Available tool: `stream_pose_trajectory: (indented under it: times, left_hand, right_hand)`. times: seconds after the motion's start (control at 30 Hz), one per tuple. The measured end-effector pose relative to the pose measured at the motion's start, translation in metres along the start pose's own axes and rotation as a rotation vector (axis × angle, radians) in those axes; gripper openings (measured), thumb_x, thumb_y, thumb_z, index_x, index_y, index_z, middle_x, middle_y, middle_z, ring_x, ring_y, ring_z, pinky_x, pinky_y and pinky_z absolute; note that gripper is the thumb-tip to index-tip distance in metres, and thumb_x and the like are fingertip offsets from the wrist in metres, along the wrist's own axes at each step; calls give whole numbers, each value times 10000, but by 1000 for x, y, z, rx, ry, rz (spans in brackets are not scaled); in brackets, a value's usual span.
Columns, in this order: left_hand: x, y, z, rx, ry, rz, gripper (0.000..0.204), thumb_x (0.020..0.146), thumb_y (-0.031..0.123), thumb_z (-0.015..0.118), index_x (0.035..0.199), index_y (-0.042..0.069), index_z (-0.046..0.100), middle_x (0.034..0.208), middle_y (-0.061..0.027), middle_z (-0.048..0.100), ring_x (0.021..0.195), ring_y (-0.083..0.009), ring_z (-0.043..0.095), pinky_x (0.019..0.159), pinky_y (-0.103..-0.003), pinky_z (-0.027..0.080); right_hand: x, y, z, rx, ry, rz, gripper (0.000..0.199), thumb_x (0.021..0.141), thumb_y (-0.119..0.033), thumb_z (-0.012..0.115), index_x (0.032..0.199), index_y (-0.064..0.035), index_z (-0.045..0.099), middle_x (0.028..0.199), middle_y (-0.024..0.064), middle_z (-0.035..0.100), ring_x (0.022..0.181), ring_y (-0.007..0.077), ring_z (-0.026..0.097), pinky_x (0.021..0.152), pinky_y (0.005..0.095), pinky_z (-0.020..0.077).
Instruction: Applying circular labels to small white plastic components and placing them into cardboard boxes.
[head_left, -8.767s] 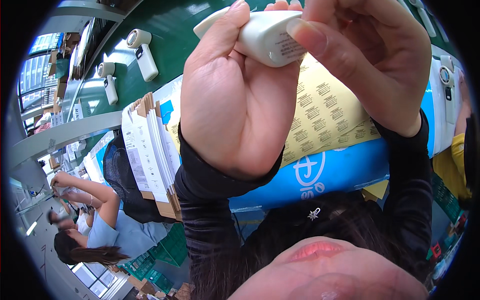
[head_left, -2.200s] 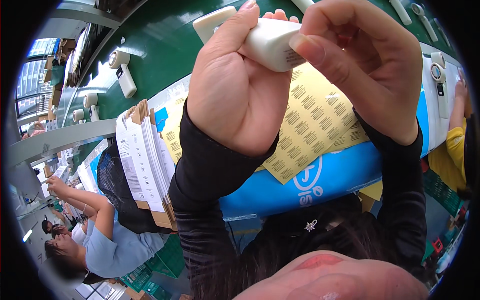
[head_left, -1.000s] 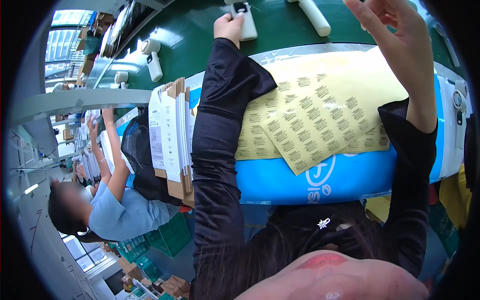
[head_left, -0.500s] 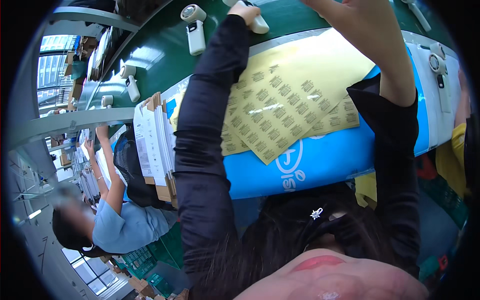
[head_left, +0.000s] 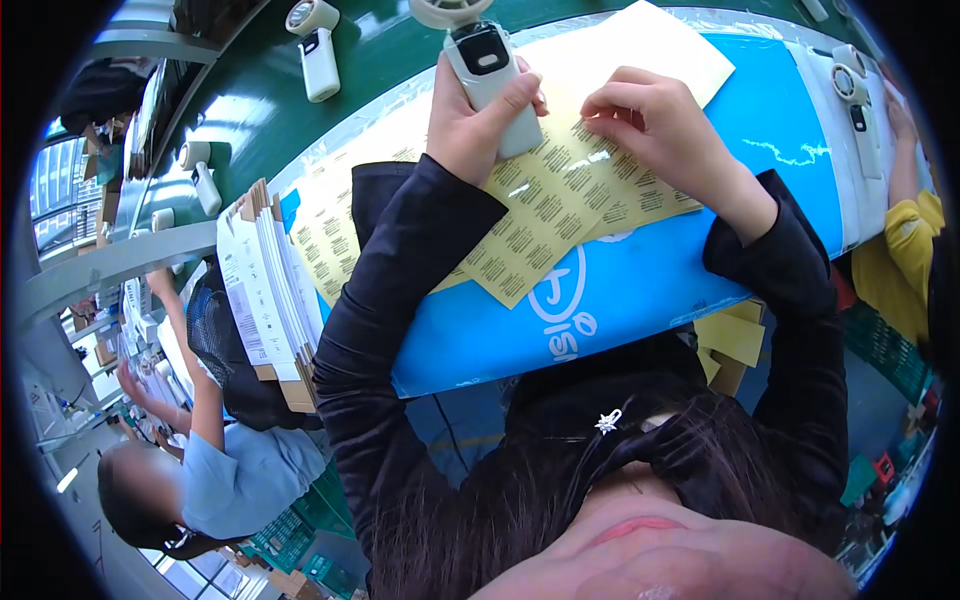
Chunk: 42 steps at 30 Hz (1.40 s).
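Left hand (head_left: 478,122) wrapped around white handheld fan (head_left: 487,70), at 12 o'clock. Right hand (head_left: 655,128) at 1 o'clock, fingertips pinching at sticker on yellow label sheet (head_left: 560,205) on blue mat (head_left: 640,290). Sticker seemingly not yet lifted; more fans (head_left: 318,50) wait on green belt (head_left: 250,110).

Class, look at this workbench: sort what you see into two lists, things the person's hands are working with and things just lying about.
In use:
left hand gripping white handheld device
right hand with fingertips on yellow label sheet

Lying about:
stack of flat white cartons
white devices on green belt
blue mat under the sheets
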<state>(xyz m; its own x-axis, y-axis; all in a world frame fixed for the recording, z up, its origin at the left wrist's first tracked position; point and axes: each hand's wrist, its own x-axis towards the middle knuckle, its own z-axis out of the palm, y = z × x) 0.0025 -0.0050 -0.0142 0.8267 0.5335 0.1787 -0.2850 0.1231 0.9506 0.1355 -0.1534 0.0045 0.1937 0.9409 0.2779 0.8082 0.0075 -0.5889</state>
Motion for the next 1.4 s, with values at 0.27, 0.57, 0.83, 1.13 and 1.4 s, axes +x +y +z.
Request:
stream_pose_trajectory:
  times: [0.27, 0.57, 0.83, 1.13, 1.4]
  left_hand:
    - [-1, -4, 1, 78, -48, -9, 474, 746, 104, 704, 1090, 80, 379, 813, -83, 575, 665, -207, 598, 650, -308, 498]
    - [4, -12, -3, 97, -46, 0, 494, 733, 124, 722, 1096, 87, 390, 828, -76, 576, 700, -207, 593, 668, -315, 492]
    - [3, 7, -3, 51, -39, -13, 466, 748, 137, 710, 1083, 60, 395, 813, -106, 573, 704, -213, 599, 670, -329, 506]
    - [18, 126, 9, -864, 224, -338, 325, 862, 57, 475, 1147, -59, 372, 997, -153, 502, 897, -240, 531, 798, -340, 446]
    - [-4, 134, 22, -905, 242, -278, 319, 864, 58, 473, 1144, -56, 372, 997, -152, 502, 896, -240, 530, 802, -341, 444]
  right_hand:
    - [-7, 3, 13, -103, 149, -23, 36, 815, -19, 598, 785, -17, 618, 780, 64, 543, 605, 149, 520, 526, 182, 441]
    - [-16, 2, 9, -42, 97, -26, 33, 797, -22, 618, 787, -40, 592, 827, 61, 519, 629, 145, 501, 558, 196, 440]
    - [2, -13, -21, 179, 123, -11, 53, 784, -31, 636, 770, -58, 592, 880, 65, 526, 646, 149, 493, 594, 230, 444]
    - [67, -92, -47, 855, 370, -207, 184, 734, -69, 677, 846, -20, 540, 658, 41, 505, 488, 103, 393, 487, 169, 346]
    - [79, -106, -22, 955, 440, -102, 181, 725, -39, 688, 803, -23, 526, 706, 46, 508, 513, 74, 379, 488, 148, 352]
